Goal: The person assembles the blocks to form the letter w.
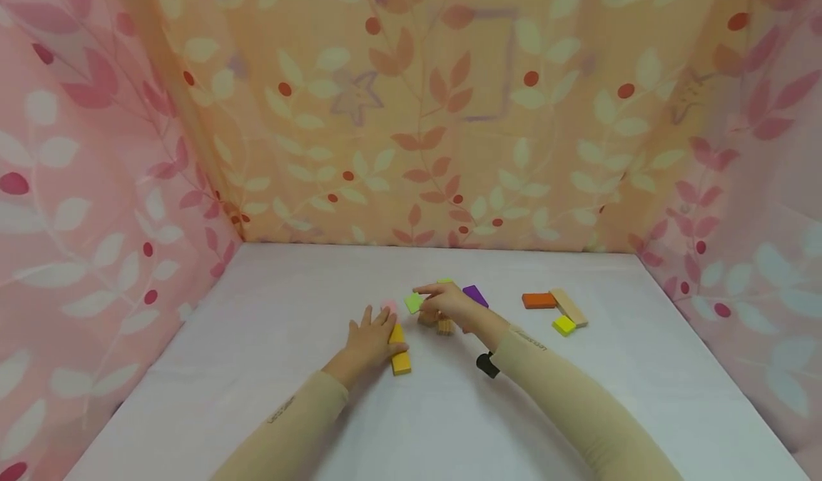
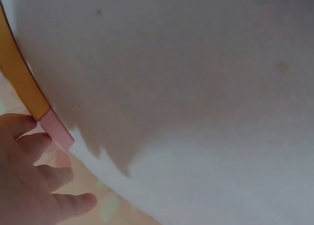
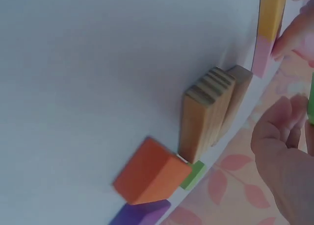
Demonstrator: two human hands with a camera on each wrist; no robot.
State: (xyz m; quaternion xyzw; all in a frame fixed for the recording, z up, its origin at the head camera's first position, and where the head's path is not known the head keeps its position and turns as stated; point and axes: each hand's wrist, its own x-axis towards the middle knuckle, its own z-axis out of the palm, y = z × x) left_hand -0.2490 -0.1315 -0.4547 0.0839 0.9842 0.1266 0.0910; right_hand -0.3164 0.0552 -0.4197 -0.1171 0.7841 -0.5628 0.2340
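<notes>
My left hand (image 1: 369, 342) rests beside a line of blocks with its fingers spread, the thumb lying over the yellow block (image 1: 401, 364). Its fingertips touch the line near the pink block (image 2: 56, 129), which sits end to end with the yellow. My right hand (image 1: 447, 302) pinches a light green block (image 1: 414, 302) between thumb and fingers, just right of the pink one. In the right wrist view this green block shows only at the edge. Below the right hand stand several plain wooden blocks (image 3: 206, 112), side by side.
An orange block (image 3: 152, 171), a purple block (image 1: 475, 295) and another green block (image 3: 192, 175) lie near the wooden ones. Farther right are an orange-red block (image 1: 539, 300), a wooden plank (image 1: 569, 307) and a bright yellow block (image 1: 564, 325). Patterned curtains (image 1: 417, 110) enclose the white table (image 1: 289, 281).
</notes>
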